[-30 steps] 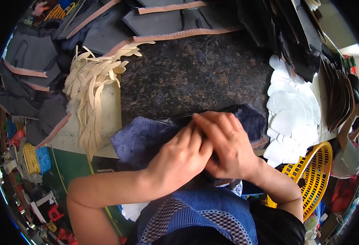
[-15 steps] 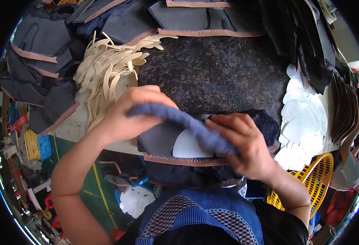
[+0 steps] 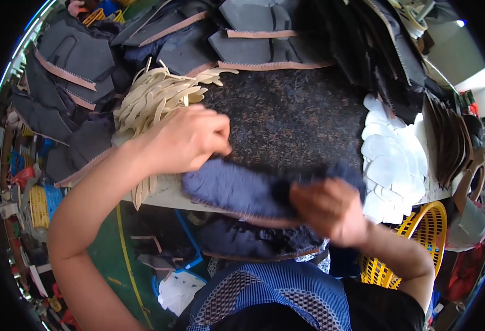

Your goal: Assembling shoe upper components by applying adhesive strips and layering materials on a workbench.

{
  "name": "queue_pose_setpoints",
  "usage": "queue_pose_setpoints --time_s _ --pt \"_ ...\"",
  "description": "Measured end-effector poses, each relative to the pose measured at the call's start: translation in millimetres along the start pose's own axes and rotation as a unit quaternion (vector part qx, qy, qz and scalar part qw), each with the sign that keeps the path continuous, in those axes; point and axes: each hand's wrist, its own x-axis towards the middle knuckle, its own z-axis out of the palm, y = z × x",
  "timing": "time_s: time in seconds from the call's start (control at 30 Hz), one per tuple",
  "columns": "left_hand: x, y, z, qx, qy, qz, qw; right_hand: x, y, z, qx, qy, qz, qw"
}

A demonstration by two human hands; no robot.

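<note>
A dark blue plush piece (image 3: 228,187) lies at the front edge of the table, its fluffy face up and a stitched brown edge toward me. My right hand (image 3: 330,212) is over its right part with bent fingers gripping it, blurred by motion. Just above the left part, my left hand (image 3: 190,140) is raised with its fingers curled in; whatever may be between them is hidden. Another dark plush piece (image 3: 259,240) hangs closer to my lap. Beyond my left hand is a heap of cream strips (image 3: 151,99).
White rounded sheets (image 3: 394,160) overlap at the right of the dark speckled board (image 3: 292,116). Grey pieces with brown stitched edges (image 3: 80,52) pile up left and behind. A yellow basket (image 3: 432,231) stands at lower right; a blue-rimmed container (image 3: 179,289) holds white pieces below.
The plush piece, earlier curved between both hands with its grey side and a white insert showing, now lies plush side up. My left hand has come off it; my right has moved slightly down.
</note>
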Motion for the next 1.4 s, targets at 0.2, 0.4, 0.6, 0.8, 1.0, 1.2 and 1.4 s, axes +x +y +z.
queue_pose_setpoints --time_s 0.2,0.4,0.6,0.8,1.0,1.2,1.4 --pt "104.3 -43.0 -24.0 0.100 0.245 -0.102 0.959 -87.6 -82.8 58.1 0.049 -0.148 0.031 0.987" --pt "154.3 -137.3 -58.7 0.402 0.220 -0.317 0.830 -50.0 -58.7 18.6 0.265 -0.062 0.162 0.949" --pt "127.7 -97.7 -116.1 -0.126 0.180 -0.247 0.944 -33.2 -13.4 -35.6 0.226 0.028 0.203 0.952" --pt "36.1 -25.0 -111.3 -0.448 0.244 -0.223 0.830 19.0 15.8 -68.8 0.137 0.144 0.143 0.970" --pt "67.5 -51.7 -56.4 -0.358 0.314 -0.268 0.837 108.8 68.6 18.0 -0.089 0.087 0.106 0.987" --pt "66.9 -44.0 -138.9 -0.607 0.341 -0.057 0.716 110.2 117.3 58.0 -0.093 0.031 0.155 0.983" --pt "24.6 12.5 -109.4 -0.590 0.308 -0.106 0.739 81.2 126.7 19.5 0.031 0.106 0.180 0.977"
